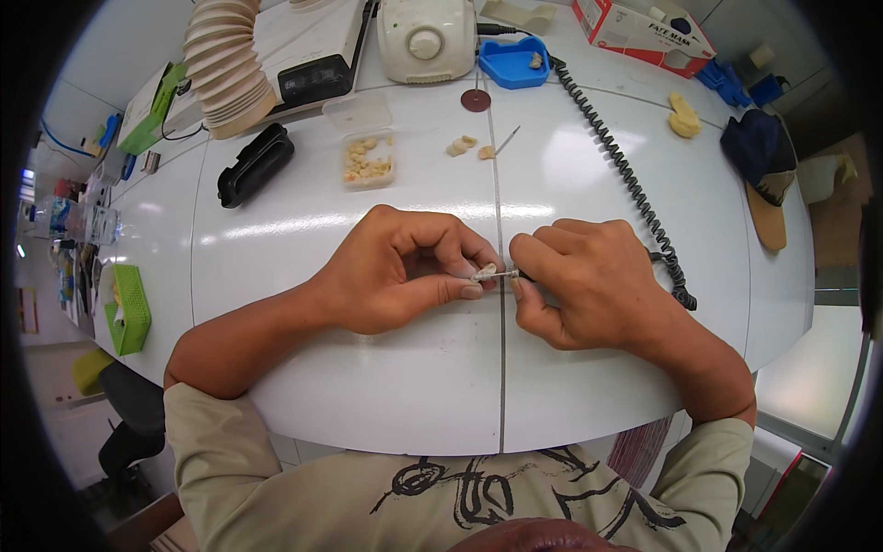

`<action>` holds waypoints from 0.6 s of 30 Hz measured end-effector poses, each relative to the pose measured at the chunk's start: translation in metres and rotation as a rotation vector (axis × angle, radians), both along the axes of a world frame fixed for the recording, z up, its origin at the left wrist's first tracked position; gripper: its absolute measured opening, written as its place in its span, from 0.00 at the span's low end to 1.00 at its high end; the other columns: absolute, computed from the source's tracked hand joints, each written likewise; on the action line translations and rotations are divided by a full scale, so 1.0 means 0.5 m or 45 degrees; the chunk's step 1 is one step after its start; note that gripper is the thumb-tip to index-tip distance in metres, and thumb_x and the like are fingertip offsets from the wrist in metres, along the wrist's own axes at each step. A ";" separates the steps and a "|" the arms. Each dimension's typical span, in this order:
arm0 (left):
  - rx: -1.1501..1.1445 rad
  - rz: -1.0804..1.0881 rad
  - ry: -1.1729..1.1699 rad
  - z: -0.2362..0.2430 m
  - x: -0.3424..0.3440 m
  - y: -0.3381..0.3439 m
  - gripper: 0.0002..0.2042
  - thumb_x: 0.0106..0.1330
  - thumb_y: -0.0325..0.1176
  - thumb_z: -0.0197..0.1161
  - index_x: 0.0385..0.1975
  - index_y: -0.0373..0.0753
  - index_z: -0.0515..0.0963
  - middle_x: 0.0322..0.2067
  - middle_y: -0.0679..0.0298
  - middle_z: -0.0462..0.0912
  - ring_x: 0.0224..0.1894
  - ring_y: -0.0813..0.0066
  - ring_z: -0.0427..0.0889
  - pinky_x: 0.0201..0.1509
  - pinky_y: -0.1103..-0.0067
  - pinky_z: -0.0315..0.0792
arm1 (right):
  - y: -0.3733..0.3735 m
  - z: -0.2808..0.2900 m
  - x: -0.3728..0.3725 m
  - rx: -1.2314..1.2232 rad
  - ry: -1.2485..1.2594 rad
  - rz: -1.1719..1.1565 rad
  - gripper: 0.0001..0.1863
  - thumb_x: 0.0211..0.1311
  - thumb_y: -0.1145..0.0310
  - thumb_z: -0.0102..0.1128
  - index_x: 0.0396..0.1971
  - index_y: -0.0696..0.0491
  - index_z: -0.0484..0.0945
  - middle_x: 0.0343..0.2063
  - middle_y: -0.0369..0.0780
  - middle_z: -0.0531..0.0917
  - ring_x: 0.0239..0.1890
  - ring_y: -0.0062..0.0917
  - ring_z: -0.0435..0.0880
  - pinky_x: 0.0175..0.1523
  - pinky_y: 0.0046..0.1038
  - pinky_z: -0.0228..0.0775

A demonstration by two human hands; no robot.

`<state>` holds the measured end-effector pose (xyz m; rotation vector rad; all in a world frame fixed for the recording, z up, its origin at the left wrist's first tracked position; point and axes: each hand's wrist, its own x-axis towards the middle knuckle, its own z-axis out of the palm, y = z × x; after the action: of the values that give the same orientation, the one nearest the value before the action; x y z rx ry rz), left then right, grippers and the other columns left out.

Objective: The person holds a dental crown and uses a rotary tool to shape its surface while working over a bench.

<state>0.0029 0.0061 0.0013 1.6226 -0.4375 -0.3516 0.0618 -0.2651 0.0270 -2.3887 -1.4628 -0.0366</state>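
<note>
Over the middle of the white table, my left hand [395, 271] pinches a small whitish, tooth-like piece [483, 273] between thumb and fingers. My right hand [589, 281] grips a slim rotary handpiece whose thin metal bit [508, 273] points left, at or against the piece. Most of the handpiece is hidden by my right fingers. A black coiled cord [625, 170] runs along the table beside that hand. Beyond my hands stands a clear plastic box [372, 182] of small cream pieces. Right of it, a few loose pieces [457, 147] lie near a pointed bit [508, 139].
At the back are a white control unit [428, 46] with a knob, a blue tray [506, 75] and a ribbed hose [225, 64]. A black case [256, 166] and green basket [134, 313] lie left. Rightward are a yellowish cast [683, 117] and a dark cap [759, 147].
</note>
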 end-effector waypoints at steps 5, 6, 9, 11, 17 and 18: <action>0.044 -0.033 -0.029 0.002 0.002 0.003 0.10 0.70 0.15 0.71 0.32 0.33 0.75 0.53 0.45 0.90 0.58 0.67 0.90 0.65 0.69 0.86 | -0.001 0.001 0.003 -0.016 -0.002 0.013 0.10 0.62 0.61 0.69 0.31 0.50 0.79 0.20 0.36 0.81 0.23 0.34 0.85 0.25 0.39 0.74; -0.018 -0.011 0.020 -0.002 0.001 0.003 0.11 0.71 0.15 0.71 0.33 0.33 0.74 0.54 0.45 0.89 0.58 0.67 0.90 0.66 0.68 0.86 | -0.003 0.000 0.005 -0.001 0.006 -0.004 0.10 0.62 0.61 0.69 0.32 0.51 0.79 0.20 0.36 0.81 0.23 0.35 0.85 0.25 0.39 0.74; -0.089 0.021 0.067 -0.007 0.001 0.004 0.11 0.73 0.15 0.69 0.35 0.34 0.72 0.55 0.45 0.88 0.59 0.65 0.90 0.68 0.67 0.87 | -0.001 0.000 0.003 0.027 0.002 -0.040 0.10 0.61 0.62 0.69 0.32 0.51 0.79 0.20 0.37 0.81 0.23 0.35 0.85 0.25 0.40 0.74; -0.099 0.028 0.065 -0.006 0.000 0.003 0.11 0.73 0.16 0.69 0.36 0.34 0.71 0.56 0.45 0.87 0.60 0.65 0.90 0.68 0.67 0.87 | 0.000 0.001 0.001 0.040 -0.009 -0.059 0.10 0.61 0.63 0.69 0.32 0.51 0.79 0.20 0.37 0.81 0.23 0.35 0.85 0.24 0.40 0.73; -0.221 0.114 0.121 -0.002 -0.002 -0.004 0.11 0.73 0.15 0.67 0.37 0.35 0.70 0.55 0.45 0.87 0.58 0.67 0.90 0.67 0.68 0.87 | 0.002 0.004 0.002 0.035 -0.049 -0.151 0.09 0.61 0.64 0.69 0.32 0.51 0.79 0.19 0.37 0.81 0.22 0.36 0.85 0.24 0.40 0.73; -0.235 0.132 0.152 -0.003 -0.002 -0.006 0.11 0.73 0.14 0.66 0.38 0.35 0.70 0.55 0.45 0.87 0.58 0.68 0.89 0.67 0.69 0.87 | 0.002 0.003 0.002 0.037 -0.044 -0.143 0.09 0.61 0.64 0.69 0.32 0.51 0.79 0.19 0.37 0.80 0.22 0.36 0.84 0.24 0.40 0.73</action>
<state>0.0017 0.0033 -0.0001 1.4304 -0.2851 -0.3187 0.0630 -0.2643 0.0283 -2.4560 -1.3320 -0.1259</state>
